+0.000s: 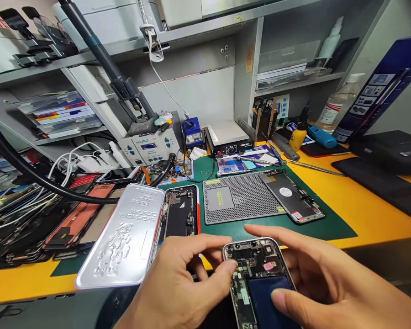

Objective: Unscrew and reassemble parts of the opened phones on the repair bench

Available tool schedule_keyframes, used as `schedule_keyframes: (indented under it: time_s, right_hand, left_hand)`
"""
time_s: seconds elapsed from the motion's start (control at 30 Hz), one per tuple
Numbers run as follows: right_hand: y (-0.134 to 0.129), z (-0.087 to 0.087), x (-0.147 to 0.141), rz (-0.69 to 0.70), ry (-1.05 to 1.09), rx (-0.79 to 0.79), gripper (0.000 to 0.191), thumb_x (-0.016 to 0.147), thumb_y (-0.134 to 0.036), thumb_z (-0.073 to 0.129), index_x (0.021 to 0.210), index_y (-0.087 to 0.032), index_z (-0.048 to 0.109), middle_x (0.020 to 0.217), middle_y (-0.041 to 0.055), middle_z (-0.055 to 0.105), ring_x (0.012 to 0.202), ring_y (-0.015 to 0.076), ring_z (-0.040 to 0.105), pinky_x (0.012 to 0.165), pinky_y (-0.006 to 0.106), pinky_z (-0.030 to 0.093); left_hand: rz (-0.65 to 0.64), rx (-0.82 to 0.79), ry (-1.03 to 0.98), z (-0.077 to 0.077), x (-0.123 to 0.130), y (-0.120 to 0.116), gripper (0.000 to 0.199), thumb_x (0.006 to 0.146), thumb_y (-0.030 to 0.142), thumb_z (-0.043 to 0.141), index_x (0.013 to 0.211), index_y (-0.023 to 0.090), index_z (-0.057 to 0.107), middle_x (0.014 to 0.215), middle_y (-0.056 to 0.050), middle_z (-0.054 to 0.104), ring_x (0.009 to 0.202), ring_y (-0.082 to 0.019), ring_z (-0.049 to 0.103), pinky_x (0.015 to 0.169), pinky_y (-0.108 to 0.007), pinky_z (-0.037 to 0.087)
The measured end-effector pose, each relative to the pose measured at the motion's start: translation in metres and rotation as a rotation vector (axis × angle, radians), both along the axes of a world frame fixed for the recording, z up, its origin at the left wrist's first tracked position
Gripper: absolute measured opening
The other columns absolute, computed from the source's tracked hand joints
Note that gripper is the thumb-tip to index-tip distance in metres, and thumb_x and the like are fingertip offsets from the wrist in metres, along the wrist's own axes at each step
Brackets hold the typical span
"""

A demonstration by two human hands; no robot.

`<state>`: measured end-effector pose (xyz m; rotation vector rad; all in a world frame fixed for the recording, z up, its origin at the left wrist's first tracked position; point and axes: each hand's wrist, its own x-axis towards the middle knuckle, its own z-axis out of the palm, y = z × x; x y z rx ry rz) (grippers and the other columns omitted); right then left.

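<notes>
An opened phone body (243,292), its inner parts and dark battery showing, is held near the bottom centre, in front of the table edge. My left hand (192,278) grips its upper left edge between thumb and index finger. Around the right edge is my right hand (325,278), its thumb on the battery and its index finger stretched along the top corner. On the green mat (329,228) lies a grey perforated pad (246,201), with a phone screen assembly (294,196) resting on its right end, inner side up.
To the left, an open white tin case (126,237) holds another phone frame (181,210). Behind stand a soldering station (152,146) and a grey heating box (229,137). Screwdrivers (238,172), a yellow bottle (298,135) and stacked phone parts (78,219) lie around.
</notes>
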<state>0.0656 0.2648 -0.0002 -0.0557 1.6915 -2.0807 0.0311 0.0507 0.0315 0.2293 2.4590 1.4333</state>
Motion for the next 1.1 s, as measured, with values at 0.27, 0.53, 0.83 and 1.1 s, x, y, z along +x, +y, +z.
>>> schedule_keyframes:
  time_s: [0.27, 0.53, 0.83, 1.1]
  right_hand:
    - [0.006, -0.011, 0.003, 0.011, -0.04, -0.107, 0.065, 0.083, -0.037, 0.079, 0.143, -0.036, 0.052, 0.128, 0.0089, 0.07, 0.121, 0.0336, 0.065, 0.091, 0.043, 0.06]
    - [-0.002, 0.003, 0.0, 0.039, -0.042, -0.069, 0.067, 0.082, -0.036, 0.079, 0.143, -0.035, 0.053, 0.123, 0.0094, 0.073, 0.116, 0.035, 0.068, 0.091, 0.043, 0.062]
    - [-0.002, 0.013, 0.001, 0.07, -0.016, 0.033, 0.071, 0.081, -0.035, 0.078, 0.147, -0.032, 0.05, 0.116, 0.0092, 0.076, 0.11, 0.0347, 0.071, 0.088, 0.04, 0.063]
    - [0.004, -0.001, 0.005, 0.066, 0.006, 0.033, 0.063, 0.087, -0.039, 0.074, 0.145, -0.041, 0.05, 0.123, 0.0051, 0.073, 0.115, 0.0309, 0.068, 0.094, 0.038, 0.06]
  left_hand:
    - [0.026, 0.231, -0.313, 0.001, 0.0, 0.003, 0.042, 0.075, 0.042, 0.072, 0.106, 0.012, 0.075, 0.068, 0.001, 0.061, 0.048, -0.008, 0.055, 0.046, -0.018, 0.048]
    - [0.071, 0.223, -0.345, -0.004, 0.002, 0.004, 0.043, 0.073, 0.041, 0.074, 0.105, 0.013, 0.071, 0.075, -0.001, 0.064, 0.045, -0.009, 0.058, 0.044, -0.019, 0.046]
    - [0.015, 0.229, -0.355, -0.004, 0.003, 0.002, 0.038, 0.077, 0.044, 0.07, 0.103, 0.015, 0.069, 0.076, 0.0, 0.065, 0.045, -0.009, 0.06, 0.045, -0.018, 0.04]
    - [-0.029, 0.229, -0.386, 0.003, 0.002, -0.001, 0.039, 0.076, 0.048, 0.07, 0.097, 0.016, 0.066, 0.075, 0.001, 0.063, 0.046, -0.009, 0.06, 0.046, -0.019, 0.04]
